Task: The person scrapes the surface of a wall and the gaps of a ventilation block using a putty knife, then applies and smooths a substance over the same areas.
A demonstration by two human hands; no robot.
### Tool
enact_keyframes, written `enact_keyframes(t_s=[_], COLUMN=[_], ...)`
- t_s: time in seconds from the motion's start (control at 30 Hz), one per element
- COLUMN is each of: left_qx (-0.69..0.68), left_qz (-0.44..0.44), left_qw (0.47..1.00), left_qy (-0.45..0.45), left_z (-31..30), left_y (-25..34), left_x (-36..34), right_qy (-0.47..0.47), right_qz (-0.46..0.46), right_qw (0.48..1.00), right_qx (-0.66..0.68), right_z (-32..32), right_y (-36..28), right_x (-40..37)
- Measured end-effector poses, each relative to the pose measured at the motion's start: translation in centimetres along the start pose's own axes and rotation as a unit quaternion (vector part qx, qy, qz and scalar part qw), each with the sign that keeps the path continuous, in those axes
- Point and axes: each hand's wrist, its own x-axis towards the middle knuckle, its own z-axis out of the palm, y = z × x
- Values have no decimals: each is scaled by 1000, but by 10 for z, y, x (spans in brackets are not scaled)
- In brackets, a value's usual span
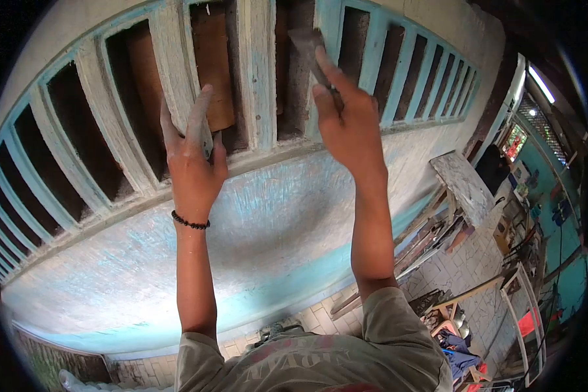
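Note:
Across the wall runs a row of upright wooden slats (258, 72), some turquoise, some scraped to bare pale wood. My right hand (349, 121) grips a flat scraper (307, 49), its wide blade against the edge of a turquoise slat, index finger stretched along it. My left hand (195, 153), dusty and with a dark bead bracelet at the wrist, rests on a worn slat. A narrow tool (208, 142) shows partly between its thumb and fingers; the rest is hidden.
Below the slats, the wall (268, 215) has patchy, scraped turquoise paint. At the right stand a dusty board (462, 186), long wood pieces, a pale frame (526, 326) and a heap of cloths (457, 353). The floor is tiled.

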Motion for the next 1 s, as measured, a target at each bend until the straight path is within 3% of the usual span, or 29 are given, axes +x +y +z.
enact_keyframes(t_s=[0.17,0.23,0.43,0.63,0.87,0.97,1.0], left_qx=[12,16,17,17,23,-6,-3], left_qz=[45,32,0,30,69,37,33], left_qw=[999,999,1000,999,997,999,999], left_qy=[-6,-3,7,11,3,13,20], left_z=[-3,0,1,1,0,0,2], left_y=[-2,-2,-3,-6,-9,-7,-8], left_x=[5,3,0,2,4,2,1], right_qy=[14,18,-30,-17,-18,-58,-47], right_qz=[-19,-45,4,-27,17,92,29], right_qw=[999,997,998,999,999,994,998], right_qx=[39,53,47,33,27,-5,-44], right_z=[1,3,-7,-11,-9,-20,-22], right_y=[5,7,0,4,-1,-25,-32], right_x=[12,23,4,31,33,51,44])
